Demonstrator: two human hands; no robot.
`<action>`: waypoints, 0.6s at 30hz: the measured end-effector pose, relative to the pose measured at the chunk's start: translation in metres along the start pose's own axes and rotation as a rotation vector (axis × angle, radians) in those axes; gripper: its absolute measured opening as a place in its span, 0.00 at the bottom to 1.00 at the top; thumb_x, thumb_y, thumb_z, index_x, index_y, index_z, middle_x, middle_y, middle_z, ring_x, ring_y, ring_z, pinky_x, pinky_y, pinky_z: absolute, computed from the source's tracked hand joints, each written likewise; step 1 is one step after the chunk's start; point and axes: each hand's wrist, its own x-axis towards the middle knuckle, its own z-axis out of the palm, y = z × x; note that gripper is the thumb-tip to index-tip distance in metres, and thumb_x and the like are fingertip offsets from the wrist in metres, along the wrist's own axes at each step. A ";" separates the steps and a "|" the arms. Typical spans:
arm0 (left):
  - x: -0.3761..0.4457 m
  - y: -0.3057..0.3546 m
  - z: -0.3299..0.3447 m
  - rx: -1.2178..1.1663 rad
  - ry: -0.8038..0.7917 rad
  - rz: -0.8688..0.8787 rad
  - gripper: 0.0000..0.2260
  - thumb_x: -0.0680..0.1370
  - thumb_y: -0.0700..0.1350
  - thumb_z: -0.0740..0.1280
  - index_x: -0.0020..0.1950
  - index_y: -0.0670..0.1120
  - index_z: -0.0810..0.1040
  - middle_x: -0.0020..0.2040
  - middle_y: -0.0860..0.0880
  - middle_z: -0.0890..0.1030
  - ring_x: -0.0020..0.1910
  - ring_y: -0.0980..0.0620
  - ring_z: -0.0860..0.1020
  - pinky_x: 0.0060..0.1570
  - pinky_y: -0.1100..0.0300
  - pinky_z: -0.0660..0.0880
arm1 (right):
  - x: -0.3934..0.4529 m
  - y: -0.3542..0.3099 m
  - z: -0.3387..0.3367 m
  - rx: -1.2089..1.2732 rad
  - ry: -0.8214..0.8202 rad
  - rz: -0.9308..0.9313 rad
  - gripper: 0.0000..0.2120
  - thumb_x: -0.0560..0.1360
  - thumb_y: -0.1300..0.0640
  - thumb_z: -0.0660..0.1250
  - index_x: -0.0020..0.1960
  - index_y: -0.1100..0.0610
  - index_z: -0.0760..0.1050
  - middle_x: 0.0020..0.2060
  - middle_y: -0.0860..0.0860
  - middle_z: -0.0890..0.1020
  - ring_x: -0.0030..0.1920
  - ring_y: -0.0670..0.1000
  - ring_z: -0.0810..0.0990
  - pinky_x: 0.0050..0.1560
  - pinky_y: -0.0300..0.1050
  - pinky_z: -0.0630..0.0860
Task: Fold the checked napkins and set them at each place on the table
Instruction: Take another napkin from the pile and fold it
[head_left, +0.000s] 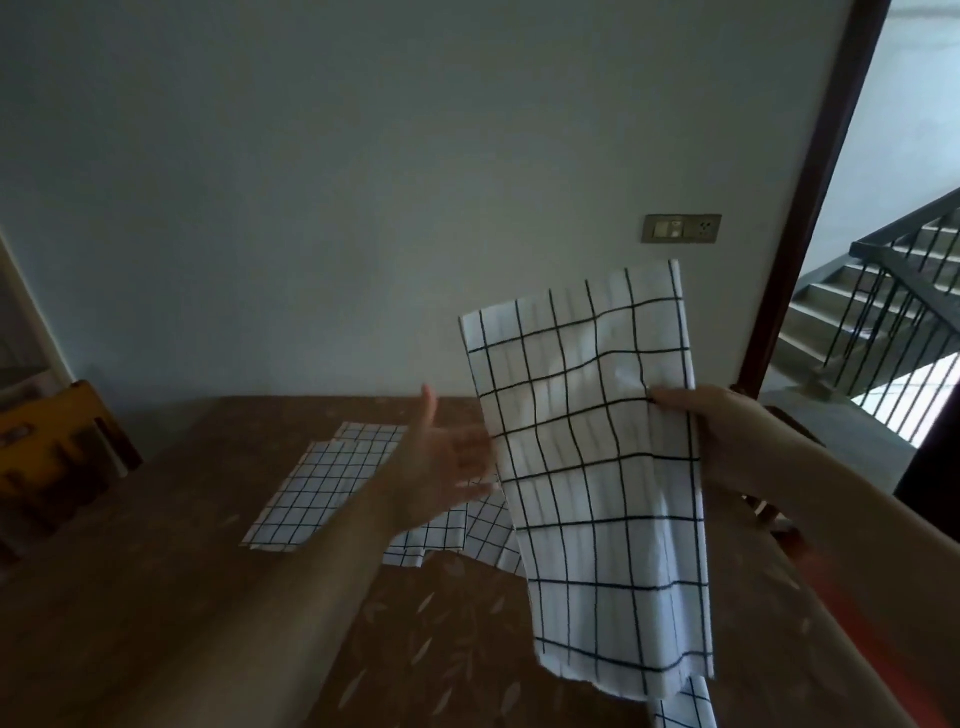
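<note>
Lying folded at the left of the worktop (156, 545): one checked napkin (322, 493), more cloth (447, 535) heaped just beside. Left hand (441, 467) reaching, released. Right hand (711, 421) pinching a held napkin (597, 467) mid-air. Early going; no containers showing.

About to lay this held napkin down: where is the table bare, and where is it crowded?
Bare: the near table between the two forearms, below the napkins lying there, and the left part toward the wooden chair. Crowded: the middle, where a folded napkin and loose ones lie by the open left hand. The right hand pinches the held napkin.
</note>
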 end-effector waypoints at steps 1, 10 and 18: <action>0.000 -0.011 0.008 0.057 -0.025 -0.010 0.40 0.75 0.69 0.50 0.68 0.36 0.72 0.64 0.36 0.77 0.66 0.39 0.74 0.66 0.44 0.70 | 0.002 0.004 0.000 0.004 0.006 0.027 0.09 0.76 0.58 0.66 0.47 0.64 0.81 0.37 0.58 0.85 0.37 0.55 0.85 0.36 0.48 0.82; 0.013 -0.033 0.030 0.076 0.209 -0.002 0.11 0.76 0.39 0.69 0.57 0.38 0.80 0.49 0.41 0.85 0.47 0.45 0.84 0.42 0.52 0.82 | 0.020 0.033 -0.020 -0.202 0.156 0.116 0.07 0.77 0.63 0.65 0.51 0.67 0.78 0.40 0.61 0.81 0.39 0.58 0.81 0.45 0.52 0.79; 0.023 -0.030 0.012 0.066 0.399 0.011 0.30 0.72 0.42 0.73 0.72 0.42 0.68 0.67 0.39 0.75 0.62 0.41 0.77 0.57 0.46 0.78 | 0.029 0.062 -0.041 -0.269 0.240 0.083 0.16 0.74 0.68 0.67 0.62 0.61 0.75 0.49 0.63 0.83 0.45 0.59 0.83 0.47 0.53 0.82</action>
